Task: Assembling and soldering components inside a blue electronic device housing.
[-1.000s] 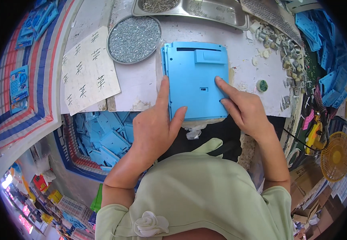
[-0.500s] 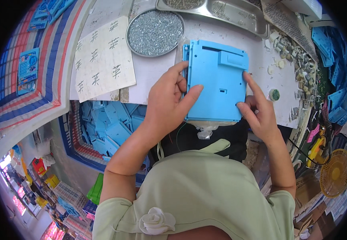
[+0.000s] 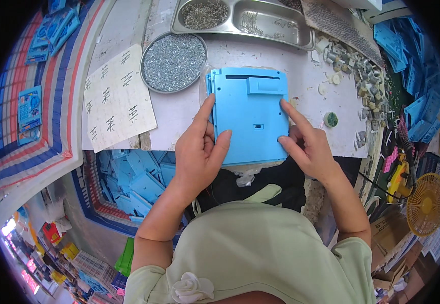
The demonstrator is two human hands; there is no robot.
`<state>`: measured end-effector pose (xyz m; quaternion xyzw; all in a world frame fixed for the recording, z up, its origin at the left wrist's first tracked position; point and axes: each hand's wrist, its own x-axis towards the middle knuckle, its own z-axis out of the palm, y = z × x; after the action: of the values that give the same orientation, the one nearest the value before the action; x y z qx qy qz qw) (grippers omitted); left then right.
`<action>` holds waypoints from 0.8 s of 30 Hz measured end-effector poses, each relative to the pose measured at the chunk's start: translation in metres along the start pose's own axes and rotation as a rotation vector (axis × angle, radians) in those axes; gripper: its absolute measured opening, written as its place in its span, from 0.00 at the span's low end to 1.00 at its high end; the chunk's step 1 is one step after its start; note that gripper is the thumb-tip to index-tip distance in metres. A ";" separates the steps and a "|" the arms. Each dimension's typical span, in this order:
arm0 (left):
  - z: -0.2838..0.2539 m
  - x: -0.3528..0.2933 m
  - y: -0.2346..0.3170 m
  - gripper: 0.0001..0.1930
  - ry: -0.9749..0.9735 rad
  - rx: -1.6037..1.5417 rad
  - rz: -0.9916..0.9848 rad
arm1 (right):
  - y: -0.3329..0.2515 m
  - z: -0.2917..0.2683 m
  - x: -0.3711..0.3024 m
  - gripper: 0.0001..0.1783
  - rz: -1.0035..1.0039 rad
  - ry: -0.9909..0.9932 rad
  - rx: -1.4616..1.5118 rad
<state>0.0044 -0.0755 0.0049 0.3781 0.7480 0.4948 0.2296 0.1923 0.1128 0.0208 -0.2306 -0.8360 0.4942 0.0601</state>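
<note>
A light blue plastic casing (image 3: pixel 250 121), roughly square, lies face up at the bench's near edge. It has a long slot, a raised rectangular block near its far side and a small rectangular opening. My left hand (image 3: pixel 199 147) grips its left edge, index finger along the side and thumb by the near left part. From the other side my right hand (image 3: pixel 311 149) pinches the right edge with index finger and thumb. A second blue layer shows along the left edge. Clear plastic film (image 3: pixel 248 178) pokes out beneath the near side.
A round dish of small metal screws (image 3: pixel 173 63) stands beyond my left hand, beside a paper sheet with handwriting (image 3: pixel 118 99). A steel compartment tray (image 3: pixel 268 23) lies at the back. Small metal parts (image 3: pixel 367 91) and a green round piece (image 3: pixel 331 119) are rightward; a bin of blue parts (image 3: pixel 138 177) sits below left.
My left thumb has slid off the casing's face to its left edge. My right hand keeps its hold. The whole view has shifted, so the bench appears lower and farther left.
</note>
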 end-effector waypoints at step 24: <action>0.008 -0.016 -0.004 0.29 0.100 -0.064 -0.014 | 0.013 0.013 -0.008 0.34 -0.032 0.154 0.210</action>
<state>0.0187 -0.0846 -0.0021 0.3402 0.7448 0.5352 0.2075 0.1991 0.1041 0.0044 -0.2469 -0.7761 0.5590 0.1559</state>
